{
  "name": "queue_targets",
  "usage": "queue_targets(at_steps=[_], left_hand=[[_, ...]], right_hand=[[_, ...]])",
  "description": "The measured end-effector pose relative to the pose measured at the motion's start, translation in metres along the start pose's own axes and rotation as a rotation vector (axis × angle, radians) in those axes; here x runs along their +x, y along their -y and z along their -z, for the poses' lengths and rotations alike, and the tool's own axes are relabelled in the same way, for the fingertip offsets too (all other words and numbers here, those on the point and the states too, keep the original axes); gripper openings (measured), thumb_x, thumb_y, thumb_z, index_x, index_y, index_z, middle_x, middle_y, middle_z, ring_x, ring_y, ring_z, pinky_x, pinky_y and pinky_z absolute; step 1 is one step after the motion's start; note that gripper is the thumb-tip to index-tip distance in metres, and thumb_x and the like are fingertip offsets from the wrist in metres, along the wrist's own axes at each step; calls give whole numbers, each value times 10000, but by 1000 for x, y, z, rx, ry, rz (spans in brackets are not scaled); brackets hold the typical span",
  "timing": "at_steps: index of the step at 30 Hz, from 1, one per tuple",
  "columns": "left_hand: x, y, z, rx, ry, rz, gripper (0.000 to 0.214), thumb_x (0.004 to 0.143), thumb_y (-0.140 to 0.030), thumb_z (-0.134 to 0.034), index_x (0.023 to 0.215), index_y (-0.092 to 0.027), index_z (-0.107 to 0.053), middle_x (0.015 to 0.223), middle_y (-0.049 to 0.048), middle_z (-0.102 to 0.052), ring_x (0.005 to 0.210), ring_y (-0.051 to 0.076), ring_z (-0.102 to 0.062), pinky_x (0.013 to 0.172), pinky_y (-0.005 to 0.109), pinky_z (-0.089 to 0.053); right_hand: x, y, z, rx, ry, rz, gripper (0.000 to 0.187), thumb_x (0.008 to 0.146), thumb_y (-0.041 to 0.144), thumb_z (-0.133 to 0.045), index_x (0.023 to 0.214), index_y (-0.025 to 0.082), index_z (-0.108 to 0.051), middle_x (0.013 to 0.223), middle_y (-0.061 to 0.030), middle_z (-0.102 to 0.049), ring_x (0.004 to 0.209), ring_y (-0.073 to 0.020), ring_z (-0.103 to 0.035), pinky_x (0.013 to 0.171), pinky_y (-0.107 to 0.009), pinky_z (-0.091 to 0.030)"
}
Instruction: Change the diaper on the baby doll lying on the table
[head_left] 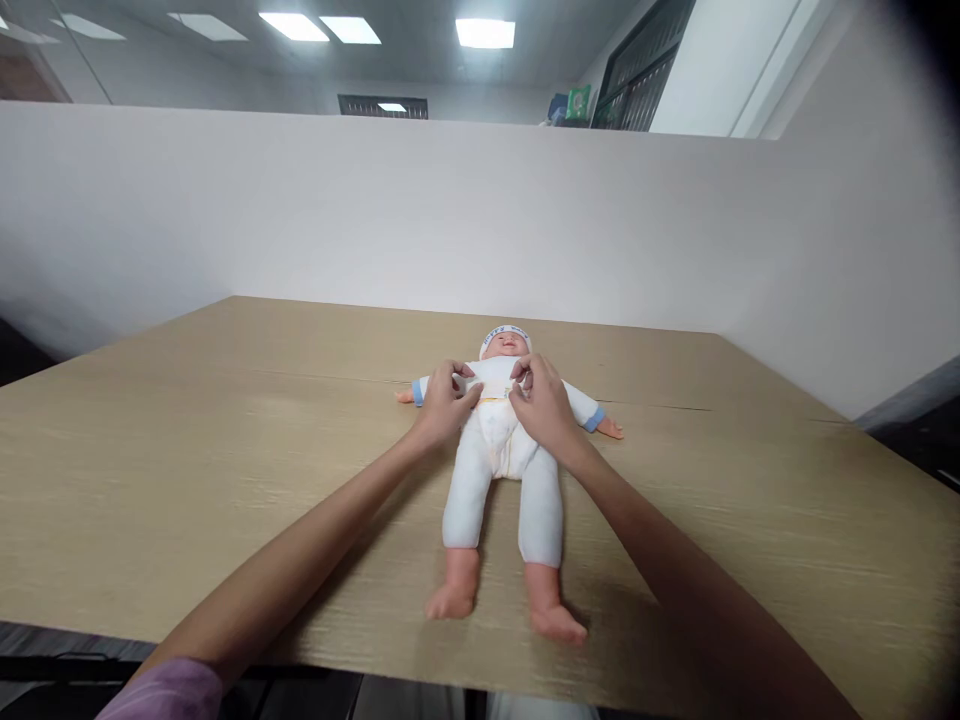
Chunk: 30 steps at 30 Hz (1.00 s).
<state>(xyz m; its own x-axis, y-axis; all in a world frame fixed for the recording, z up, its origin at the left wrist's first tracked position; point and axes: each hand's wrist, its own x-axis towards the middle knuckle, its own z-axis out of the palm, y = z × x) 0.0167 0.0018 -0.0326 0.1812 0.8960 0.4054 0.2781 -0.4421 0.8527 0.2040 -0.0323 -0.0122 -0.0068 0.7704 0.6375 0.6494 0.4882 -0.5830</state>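
Note:
A baby doll (pixel 480 490) lies on its back on the table, head away from me and bare feet toward me. It wears a white outfit with blue cuffs and a white headband with dark lettering. Around its hips is a white diaper (pixel 496 425), with a thin orange line across the waist. My left hand (pixel 448 402) is curled at the left end of the diaper's waist, thumb and fingers pinching its edge. On the opposite side my right hand (pixel 541 402) pinches in the same way. The fingertips partly cover the doll's belly.
The wide wooden table (pixel 225 440) has thin seams across its surface. A white partition wall (pixel 450 220) rises behind its far edge. The doll's arms stretch out sideways past my hands. Dark objects stand beyond the table at both sides.

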Motion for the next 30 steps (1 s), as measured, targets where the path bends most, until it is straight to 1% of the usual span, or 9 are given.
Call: queue_targets(at_steps=[3,5,8,10,12,17,23,26,30], left_hand=[[-25,-25,11,86,-27,-125,187,988,-391,-604,1039,-214,-571,1126,62,-650,913,192,-551,829,313,-430],[-47,-40,19,138,144,-202,224,1033,-430,-535,996,-221,-610,1028,56,-670,921,212,-562,842,326,-429],[-75,-49,28,268,515,-287,303,1056,-438,-487,923,-237,-671,881,51,-672,914,241,-558,870,356,-414],[-87,-45,29,330,633,-327,292,1051,-414,-497,902,-244,-681,876,49,-687,928,249,-546,912,377,-396],[-91,-38,27,336,616,-311,269,1039,-396,-515,879,-237,-661,887,48,-690,950,251,-537,921,379,-390],[-88,-25,13,175,414,-102,314,930,-466,-661,828,-229,-483,789,-4,-594,771,191,-522,722,313,-402],[-87,-14,3,-31,326,136,407,836,-506,-753,920,-235,-462,695,-50,-605,685,180,-596,678,296,-442],[-86,-12,3,-27,342,164,380,842,-499,-756,906,-225,-500,674,-37,-649,671,188,-630,664,292,-442],[-86,-14,4,66,354,81,322,874,-487,-728,839,-211,-567,662,-38,-623,648,166,-567,634,282,-392]], right_hand=[[-19,25,20,41,-1,37,106,903,186,-537,986,251,-537,1058,-75,-619,929,-225,-619,817,-380,-572],[-43,41,35,110,91,25,63,953,241,-548,1011,260,-564,1053,-73,-636,934,-223,-647,781,-363,-601],[-82,47,53,112,335,-12,75,958,265,-585,1032,271,-584,971,-42,-681,842,-205,-671,708,-336,-592],[-101,40,59,8,424,-46,59,940,248,-602,996,265,-594,906,-21,-696,771,-195,-665,690,-337,-557],[-109,31,62,-130,423,-79,14,937,251,-611,928,254,-600,857,-9,-696,738,-191,-653,684,-337,-510],[-103,25,53,-336,380,-75,230,951,421,-669,825,243,-594,785,-2,-667,697,-193,-615,619,-325,-385],[-111,24,35,-398,302,-12,133,977,339,-643,890,238,-643,859,-25,-652,772,-212,-607,656,-332,-372],[-113,21,33,-348,299,-40,152,988,320,-625,862,236,-639,835,-20,-625,744,-206,-584,656,-335,-374],[-114,22,35,-325,312,-25,72,970,290,-652,935,228,-661,884,-34,-622,809,-230,-592,707,-355,-414]])
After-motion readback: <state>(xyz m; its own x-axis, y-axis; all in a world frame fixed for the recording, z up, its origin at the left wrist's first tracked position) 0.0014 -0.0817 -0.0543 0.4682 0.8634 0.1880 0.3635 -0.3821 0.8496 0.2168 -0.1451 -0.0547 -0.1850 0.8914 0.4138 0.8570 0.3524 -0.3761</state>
